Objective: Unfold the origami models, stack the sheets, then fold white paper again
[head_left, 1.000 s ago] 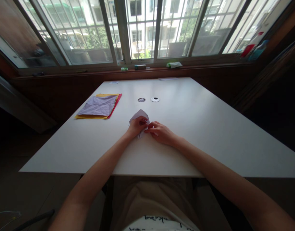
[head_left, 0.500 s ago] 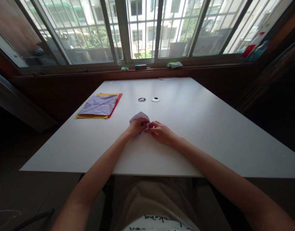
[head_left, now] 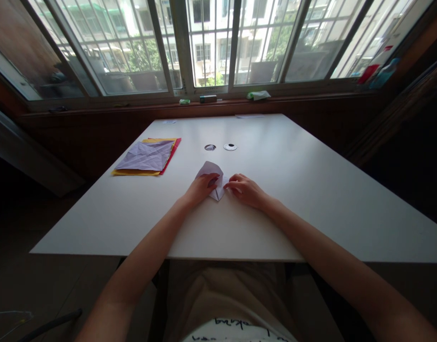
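Note:
A small folded piece of pale lilac paper (head_left: 214, 171) lies on the white table (head_left: 292, 190) in front of me. My left hand (head_left: 199, 188) rests on its left side, fingers pressing the fold down. My right hand (head_left: 245, 188) sits just right of it, fingertips touching the paper's right edge. Both forearms reach in from the bottom of the view.
A stack of paper sheets (head_left: 146, 156), lilac on top of yellow and red, lies at the table's far left. Two round cable holes (head_left: 220, 147) sit beyond the folded paper. Small items line the window sill (head_left: 218, 99). Bottles (head_left: 376, 69) stand at the far right.
The folded paper has shifted slightly away from me and to the right, and it lies flatter. My right hand has moved a little right, off the paper's middle.

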`<state>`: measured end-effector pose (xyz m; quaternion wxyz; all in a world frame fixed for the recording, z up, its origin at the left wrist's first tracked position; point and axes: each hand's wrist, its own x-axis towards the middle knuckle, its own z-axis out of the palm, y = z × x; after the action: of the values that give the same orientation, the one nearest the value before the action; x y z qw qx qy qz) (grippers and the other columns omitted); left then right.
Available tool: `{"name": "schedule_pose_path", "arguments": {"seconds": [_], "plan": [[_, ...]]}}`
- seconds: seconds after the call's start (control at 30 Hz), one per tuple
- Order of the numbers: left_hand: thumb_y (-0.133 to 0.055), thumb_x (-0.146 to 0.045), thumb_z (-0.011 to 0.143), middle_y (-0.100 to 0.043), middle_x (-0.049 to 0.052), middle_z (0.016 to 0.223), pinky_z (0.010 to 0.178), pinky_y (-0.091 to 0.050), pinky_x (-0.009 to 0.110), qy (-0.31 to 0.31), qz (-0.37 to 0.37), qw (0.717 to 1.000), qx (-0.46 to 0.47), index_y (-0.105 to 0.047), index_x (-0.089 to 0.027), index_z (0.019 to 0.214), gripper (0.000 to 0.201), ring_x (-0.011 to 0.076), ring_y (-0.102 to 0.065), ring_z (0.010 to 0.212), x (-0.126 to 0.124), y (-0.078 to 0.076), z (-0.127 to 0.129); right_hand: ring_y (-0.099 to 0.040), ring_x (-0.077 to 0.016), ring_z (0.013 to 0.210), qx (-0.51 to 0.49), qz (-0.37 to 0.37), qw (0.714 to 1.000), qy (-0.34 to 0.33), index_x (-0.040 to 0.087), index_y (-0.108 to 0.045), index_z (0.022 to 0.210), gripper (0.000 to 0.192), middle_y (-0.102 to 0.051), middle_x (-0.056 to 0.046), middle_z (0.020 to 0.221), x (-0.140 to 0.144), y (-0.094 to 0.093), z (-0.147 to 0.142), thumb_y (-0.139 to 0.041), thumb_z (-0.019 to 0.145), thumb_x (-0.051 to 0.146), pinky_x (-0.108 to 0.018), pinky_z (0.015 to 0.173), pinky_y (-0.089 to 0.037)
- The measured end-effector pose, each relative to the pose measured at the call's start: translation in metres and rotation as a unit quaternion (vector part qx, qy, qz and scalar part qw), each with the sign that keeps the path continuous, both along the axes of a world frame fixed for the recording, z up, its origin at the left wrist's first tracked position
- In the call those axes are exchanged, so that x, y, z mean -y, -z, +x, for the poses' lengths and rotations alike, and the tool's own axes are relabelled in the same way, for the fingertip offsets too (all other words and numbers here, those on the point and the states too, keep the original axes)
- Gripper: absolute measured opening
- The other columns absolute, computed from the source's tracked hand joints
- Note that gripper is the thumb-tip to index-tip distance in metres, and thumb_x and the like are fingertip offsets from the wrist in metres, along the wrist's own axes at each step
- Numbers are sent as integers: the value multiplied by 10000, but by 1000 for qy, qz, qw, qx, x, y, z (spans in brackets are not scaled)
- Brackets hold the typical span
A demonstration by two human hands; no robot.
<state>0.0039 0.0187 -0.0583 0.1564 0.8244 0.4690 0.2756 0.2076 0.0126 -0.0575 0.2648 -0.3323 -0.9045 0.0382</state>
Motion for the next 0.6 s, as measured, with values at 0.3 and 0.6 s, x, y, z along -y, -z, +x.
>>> {"name": "schedule_pose_path", "arguments": {"seconds": [0.3,0.6], "plan": [[-585,-196,736,-634,42,1090,884,-445,307,-5,-36,999,19,-548,-223,1144,411,201,-582,1003,-2,1,-1,-472,-162,794,30,26,998,-40,264,-664,1005,388,-556,-64,842,5,2,-8,-444,775,42,-288,723,-426],[-597,-208,724,-633,49,1096,892,-445,318,-3,-32,999,28,-585,-219,1093,368,205,-581,1004,-5,0,-2,-452,-176,783,67,37,996,38,268,-638,1072,422,-536,-78,849,-3,5,-5,-438,778,41,-293,706,-399]]}}
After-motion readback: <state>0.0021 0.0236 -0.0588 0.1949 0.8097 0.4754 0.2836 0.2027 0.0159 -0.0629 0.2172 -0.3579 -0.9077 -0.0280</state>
